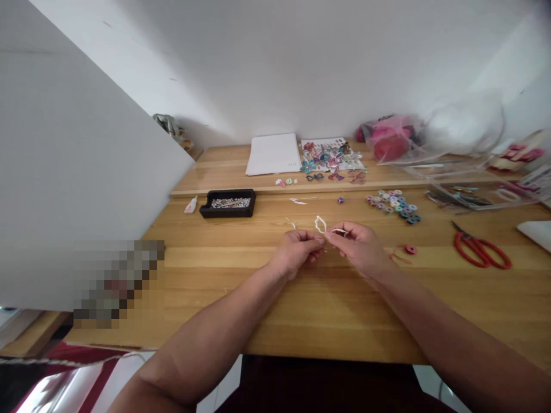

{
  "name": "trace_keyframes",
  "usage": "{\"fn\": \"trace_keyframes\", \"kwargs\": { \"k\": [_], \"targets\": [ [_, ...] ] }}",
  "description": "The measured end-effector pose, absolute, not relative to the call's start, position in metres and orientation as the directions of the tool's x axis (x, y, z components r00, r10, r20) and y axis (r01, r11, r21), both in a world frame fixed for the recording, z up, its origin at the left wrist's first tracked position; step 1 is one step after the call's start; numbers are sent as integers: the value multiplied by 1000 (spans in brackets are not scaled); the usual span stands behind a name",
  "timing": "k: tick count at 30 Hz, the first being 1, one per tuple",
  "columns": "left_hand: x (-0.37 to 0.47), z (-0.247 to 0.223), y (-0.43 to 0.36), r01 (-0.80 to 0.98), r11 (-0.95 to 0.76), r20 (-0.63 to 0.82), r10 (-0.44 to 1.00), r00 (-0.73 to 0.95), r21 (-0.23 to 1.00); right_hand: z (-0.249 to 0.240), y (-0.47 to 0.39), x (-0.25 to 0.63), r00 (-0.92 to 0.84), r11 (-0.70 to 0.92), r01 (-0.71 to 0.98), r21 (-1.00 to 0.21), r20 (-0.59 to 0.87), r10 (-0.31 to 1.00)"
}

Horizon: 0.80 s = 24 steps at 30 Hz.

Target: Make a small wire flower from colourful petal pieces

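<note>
My right hand (359, 245) pinches a thin white petal-shaped loop (319, 224), which stands up from between the fingertips. A white strip (340, 230) curves out by the same fingers. My left hand (298, 251) is closed in a pinch close against the right fingertips, just below the loop. Whatever its fingers grip is too small to make out. Beyond the left hand, thin white pieces (298, 201) lie on the wooden table. To the right of my right hand is a red thread spool (410, 249) with loose red thread.
Red-handled scissors (482, 250) lie at the right, near a group of coloured thread spools (394, 203). A black tray (228, 213) of beads and a small white glue bottle (190, 205) sit left. White paper (273, 154) and flower ornaments (329, 156) rest on the raised back shelf.
</note>
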State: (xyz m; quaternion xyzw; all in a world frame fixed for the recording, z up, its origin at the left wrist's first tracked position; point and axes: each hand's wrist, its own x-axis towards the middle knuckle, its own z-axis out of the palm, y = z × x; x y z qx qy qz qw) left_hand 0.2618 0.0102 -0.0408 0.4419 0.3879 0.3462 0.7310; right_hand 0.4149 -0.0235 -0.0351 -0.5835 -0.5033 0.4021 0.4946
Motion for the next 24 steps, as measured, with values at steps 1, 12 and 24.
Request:
{"fn": "trace_keyframes", "kwargs": {
  "k": [1,12,24],
  "targets": [
    [263,-40,9,-170,388,-278,847,453,906,-34,-25,414,187,15,228,-974,59,981],
    [262,-36,9,-230,455,-314,828,465,860,-37,-21,418,109,-74,-58,-996,-80,991],
    [261,-38,9,-177,379,-258,841,476,908,-34,-21,424,80,-122,-146,-982,-134,988]
  ]
}}
